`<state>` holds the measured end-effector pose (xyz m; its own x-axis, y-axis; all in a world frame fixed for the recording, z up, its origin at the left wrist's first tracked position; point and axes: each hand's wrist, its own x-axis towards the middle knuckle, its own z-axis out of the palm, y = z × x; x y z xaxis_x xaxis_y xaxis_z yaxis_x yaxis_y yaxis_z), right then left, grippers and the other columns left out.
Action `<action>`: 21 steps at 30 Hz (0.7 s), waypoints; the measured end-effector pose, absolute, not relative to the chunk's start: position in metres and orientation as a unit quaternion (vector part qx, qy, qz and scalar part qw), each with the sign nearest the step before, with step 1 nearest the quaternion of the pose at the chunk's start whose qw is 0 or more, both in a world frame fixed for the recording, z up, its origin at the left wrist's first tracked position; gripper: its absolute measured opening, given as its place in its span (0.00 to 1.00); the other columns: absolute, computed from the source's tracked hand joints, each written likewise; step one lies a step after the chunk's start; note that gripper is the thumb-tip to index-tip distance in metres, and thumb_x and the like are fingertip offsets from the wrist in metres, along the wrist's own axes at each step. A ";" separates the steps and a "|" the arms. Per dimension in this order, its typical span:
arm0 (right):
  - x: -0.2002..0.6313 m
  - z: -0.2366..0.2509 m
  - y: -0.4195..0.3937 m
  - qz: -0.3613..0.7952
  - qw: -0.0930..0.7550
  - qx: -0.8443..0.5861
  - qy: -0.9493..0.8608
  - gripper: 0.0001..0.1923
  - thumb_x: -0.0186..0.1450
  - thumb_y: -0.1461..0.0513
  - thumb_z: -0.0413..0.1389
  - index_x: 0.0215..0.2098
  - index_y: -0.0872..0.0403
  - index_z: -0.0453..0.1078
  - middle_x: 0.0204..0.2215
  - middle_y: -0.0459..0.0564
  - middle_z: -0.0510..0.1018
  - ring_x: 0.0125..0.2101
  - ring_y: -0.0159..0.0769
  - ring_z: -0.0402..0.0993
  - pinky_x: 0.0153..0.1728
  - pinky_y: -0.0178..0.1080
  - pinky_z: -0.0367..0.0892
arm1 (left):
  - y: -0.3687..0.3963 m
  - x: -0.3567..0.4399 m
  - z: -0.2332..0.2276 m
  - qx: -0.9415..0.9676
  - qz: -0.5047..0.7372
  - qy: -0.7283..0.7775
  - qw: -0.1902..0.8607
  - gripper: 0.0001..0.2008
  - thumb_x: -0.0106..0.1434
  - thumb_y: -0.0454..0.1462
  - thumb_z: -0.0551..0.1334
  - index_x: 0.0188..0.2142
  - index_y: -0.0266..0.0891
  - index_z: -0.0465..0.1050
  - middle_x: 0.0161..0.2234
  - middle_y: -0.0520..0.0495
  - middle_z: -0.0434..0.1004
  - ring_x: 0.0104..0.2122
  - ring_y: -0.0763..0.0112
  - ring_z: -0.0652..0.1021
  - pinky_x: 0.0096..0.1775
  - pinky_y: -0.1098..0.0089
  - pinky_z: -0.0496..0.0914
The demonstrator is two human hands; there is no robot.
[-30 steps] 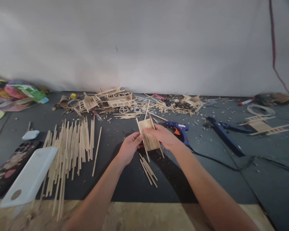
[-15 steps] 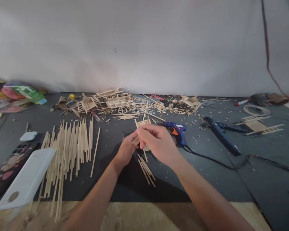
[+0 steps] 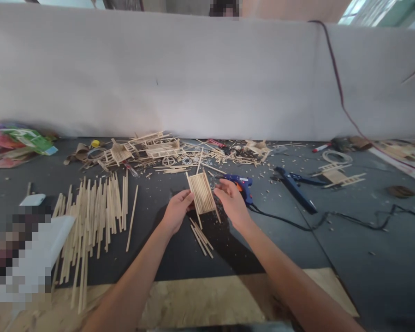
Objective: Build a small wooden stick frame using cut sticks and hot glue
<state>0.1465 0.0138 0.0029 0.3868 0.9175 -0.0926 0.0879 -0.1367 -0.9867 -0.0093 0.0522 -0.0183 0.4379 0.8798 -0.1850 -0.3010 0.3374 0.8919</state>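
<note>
My left hand point(image 3: 178, 210) pinches the left edge of a small panel of wooden sticks point(image 3: 202, 192), thumb on top. The panel is made of sticks laid side by side, with two longer sticks jutting past its ends. Beside its right edge is my right hand point(image 3: 232, 200), its fingers loosely bent and apart, with nothing visible between them. Whether those fingertips touch the panel I cannot tell. Just behind the right hand lies a blue hot glue gun point(image 3: 240, 180) with an orange trigger. A few short loose sticks point(image 3: 201, 237) lie below the panel.
Many long sticks point(image 3: 90, 221) are spread to the left. Stick structures point(image 3: 162, 150) and scraps line the back by a pale wall point(image 3: 193, 83). To the right are a dark blue long-handled tool point(image 3: 295, 189), the black cord point(image 3: 297, 227) and another stick frame point(image 3: 339, 176).
My hands have drawn apart, uncovering the panel, which now faces up in my left hand. My right hand has moved off to its right side. The view has tilted up and shifted right.
</note>
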 end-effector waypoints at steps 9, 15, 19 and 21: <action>0.133 0.007 -0.046 0.352 0.273 -0.654 -0.612 0.08 0.56 0.58 0.53 0.32 0.52 0.70 0.27 0.46 0.75 0.28 0.34 0.69 0.31 0.36 0.60 | 0.064 -0.016 -0.022 0.350 0.524 0.387 0.673 0.13 0.49 0.42 0.64 0.31 0.35 0.69 0.26 0.51 0.74 0.25 0.76 0.73 0.32 0.73 0.68; 0.130 0.020 -0.055 0.337 0.254 -0.654 -0.628 0.10 0.57 0.57 0.52 0.32 0.52 0.70 0.26 0.46 0.75 0.26 0.33 0.69 0.28 0.34 0.59 | 0.063 -0.018 -0.021 0.361 0.519 0.381 0.675 0.15 0.48 0.42 0.65 0.31 0.34 0.70 0.27 0.49 0.74 0.26 0.74 0.74 0.32 0.71 0.68; 0.170 0.032 -0.043 0.298 0.292 -0.707 -0.571 0.13 0.57 0.54 0.51 0.34 0.52 0.70 0.29 0.47 0.76 0.30 0.35 0.70 0.32 0.35 0.60 | 0.060 -0.017 -0.020 0.376 0.508 0.380 0.675 0.16 0.48 0.44 0.65 0.32 0.34 0.70 0.26 0.48 0.75 0.27 0.72 0.75 0.32 0.71 0.68; 0.195 0.032 -0.034 0.262 0.294 -0.768 -0.505 0.18 0.55 0.52 0.53 0.40 0.52 0.69 0.33 0.49 0.76 0.33 0.36 0.71 0.33 0.35 0.61 | 0.060 -0.016 -0.020 0.379 0.506 0.382 0.673 0.16 0.48 0.44 0.65 0.32 0.34 0.70 0.26 0.48 0.75 0.27 0.72 0.75 0.32 0.71 0.68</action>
